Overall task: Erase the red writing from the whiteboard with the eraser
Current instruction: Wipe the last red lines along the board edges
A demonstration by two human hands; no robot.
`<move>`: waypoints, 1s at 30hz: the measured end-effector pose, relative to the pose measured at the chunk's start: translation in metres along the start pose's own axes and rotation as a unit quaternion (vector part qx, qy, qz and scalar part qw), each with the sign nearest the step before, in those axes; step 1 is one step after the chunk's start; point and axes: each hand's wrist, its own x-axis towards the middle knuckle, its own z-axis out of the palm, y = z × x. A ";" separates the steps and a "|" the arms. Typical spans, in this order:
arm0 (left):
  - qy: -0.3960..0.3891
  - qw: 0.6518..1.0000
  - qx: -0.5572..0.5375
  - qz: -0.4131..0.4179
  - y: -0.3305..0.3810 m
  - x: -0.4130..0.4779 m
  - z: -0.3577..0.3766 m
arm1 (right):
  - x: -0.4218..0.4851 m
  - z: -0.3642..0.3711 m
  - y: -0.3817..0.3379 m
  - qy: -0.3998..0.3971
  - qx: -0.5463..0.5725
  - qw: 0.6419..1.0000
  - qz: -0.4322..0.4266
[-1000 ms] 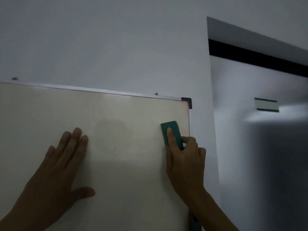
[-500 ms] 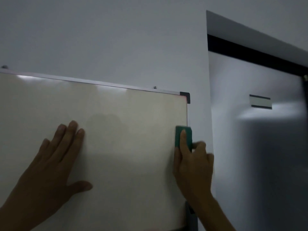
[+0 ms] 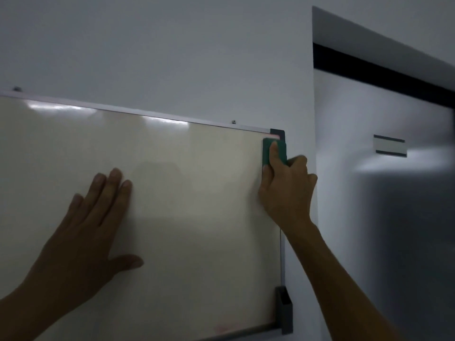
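A whiteboard [image 3: 197, 217] with a silver frame hangs on the wall and fills the left and middle of the view. My right hand [image 3: 286, 190] presses a green eraser [image 3: 267, 151] against the board's top right corner, just under the dark corner cap. A faint pink strip shows right above the eraser, and a faint reddish smudge [image 3: 222, 328] lies near the bottom edge. My left hand [image 3: 83, 239] lies flat on the board's left part, fingers spread. No clear red writing shows elsewhere on the board.
A grey wall surrounds the board. To the right stands a door [image 3: 381, 217] with a dark band above it and a small label plate [image 3: 389, 145]. A dark corner cap [image 3: 285, 311] sits at the board's lower right.
My right hand has slid the eraser right to the board's edge, then up into the top right corner. My left hand has stayed flat on the board.
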 end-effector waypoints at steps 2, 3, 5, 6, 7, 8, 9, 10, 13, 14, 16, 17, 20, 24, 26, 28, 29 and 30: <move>0.005 1.000 -0.004 -0.002 0.001 0.000 -0.001 | -0.037 0.003 0.005 -0.009 -0.001 1.000 -0.019; 0.006 1.000 -0.004 -0.001 0.002 0.000 -0.001 | -0.057 0.005 0.007 -0.016 -0.002 1.000 -0.026; 0.007 1.000 -0.006 -0.002 0.002 -0.002 0.000 | -0.086 0.008 0.013 -0.022 -0.001 0.999 -0.029; 0.007 1.000 -0.008 -0.002 0.002 -0.002 0.000 | -0.088 0.007 0.015 -0.024 -0.003 0.999 -0.030; 0.007 1.000 -0.007 -0.002 0.001 -0.002 0.000 | -0.081 0.006 0.016 -0.023 -0.004 0.999 -0.032; 0.007 1.000 -0.007 0.000 0.001 -0.001 0.000 | -0.066 0.004 0.015 -0.016 -0.012 0.999 -0.030; 0.008 1.000 -0.008 0.000 0.000 0.000 0.001 | -0.047 0.002 0.013 -0.006 -0.019 0.999 -0.027; 0.008 1.000 -0.007 0.000 0.000 0.000 0.001 | -0.027 0.001 0.010 0.006 -0.016 1.000 -0.024; 0.012 1.000 -0.004 0.001 0.001 -0.003 0.001 | 0.018 0.000 0.000 0.019 0.016 1.000 -0.013; 0.008 1.000 -0.002 0.001 0.001 -0.005 0.000 | 0.019 0.001 -0.002 0.013 0.022 1.000 -0.008; 0.000 1.000 -0.001 0.000 0.004 -0.005 -0.003 | 0.005 0.003 -0.003 0.012 0.043 0.999 -0.021; -0.003 1.000 -0.002 -0.001 0.005 -0.007 -0.004 | -0.014 0.004 -0.001 0.005 0.053 0.998 -0.037; -0.011 1.000 0.006 0.003 0.009 -0.005 -0.007 | -0.093 0.010 0.003 -0.033 0.071 0.991 -0.112; -0.009 1.000 0.011 -0.002 0.012 -0.005 -0.011 | -0.206 0.004 0.001 -0.168 0.105 0.972 -0.128; -0.010 1.000 0.014 0.000 0.013 -0.004 -0.013 | -0.215 0.006 0.007 -0.177 0.088 0.959 -0.201; -0.015 1.000 0.010 0.001 0.013 -0.006 -0.014 | -0.183 0.010 0.014 -0.139 0.079 0.967 -0.198; -0.015 1.000 0.008 0.000 0.013 -0.007 -0.013 | -0.163 0.012 0.021 -0.102 0.049 0.974 -0.195; -0.020 1.000 0.009 0.002 0.014 -0.007 -0.014 | -0.143 0.013 0.024 -0.071 0.050 0.981 -0.175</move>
